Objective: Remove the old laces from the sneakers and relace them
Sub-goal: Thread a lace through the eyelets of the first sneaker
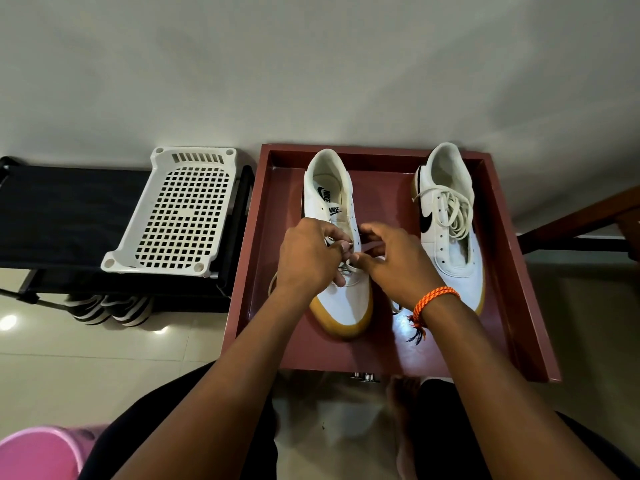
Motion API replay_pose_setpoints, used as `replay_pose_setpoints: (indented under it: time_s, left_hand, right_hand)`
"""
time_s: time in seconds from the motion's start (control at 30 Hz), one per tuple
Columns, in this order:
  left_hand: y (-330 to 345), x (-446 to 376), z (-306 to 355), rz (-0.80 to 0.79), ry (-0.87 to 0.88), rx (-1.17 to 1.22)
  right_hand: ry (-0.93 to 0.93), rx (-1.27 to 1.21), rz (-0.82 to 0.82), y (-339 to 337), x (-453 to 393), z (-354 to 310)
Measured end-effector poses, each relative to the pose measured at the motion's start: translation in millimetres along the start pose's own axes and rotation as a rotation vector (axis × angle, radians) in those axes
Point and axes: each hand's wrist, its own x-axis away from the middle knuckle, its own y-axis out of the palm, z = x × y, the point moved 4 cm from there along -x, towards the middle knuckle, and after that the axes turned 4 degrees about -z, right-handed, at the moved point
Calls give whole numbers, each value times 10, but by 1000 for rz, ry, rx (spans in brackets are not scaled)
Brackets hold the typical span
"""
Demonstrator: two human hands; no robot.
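On the red tray-topped surface, two white sneakers sit well apart, toes toward the person. Left sneaker: upper eyelets bare; both hands work at the lower eyelets. Left hand fingers curled, grip pinching the lace; right hand thumb and fingers closed on the same lace, probably near its tip, though knuckles hide it. Right sneaker: unthreaded, loose lace heaped in its opening. Judgement: removal done, relacing barely begun on the first shoe. Nearby: white basket on a dark rack, pink tub. Nothing obstructs.
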Motion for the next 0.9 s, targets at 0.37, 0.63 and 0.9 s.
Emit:
replay_pose_setpoints:
  time_s: [0.37,0.63,0.9]
  left_hand:
    - [86,-24,-67,78,-34,15]
    - [73,-49,-76,22,28,42]
    - [6,-68,-21,-25,191,-129]
  right_hand:
    - [6,14,24,-13,51,-72]
    - [14,6,28,1,36,-64]
    - [38,26,259,-40,16,-6]
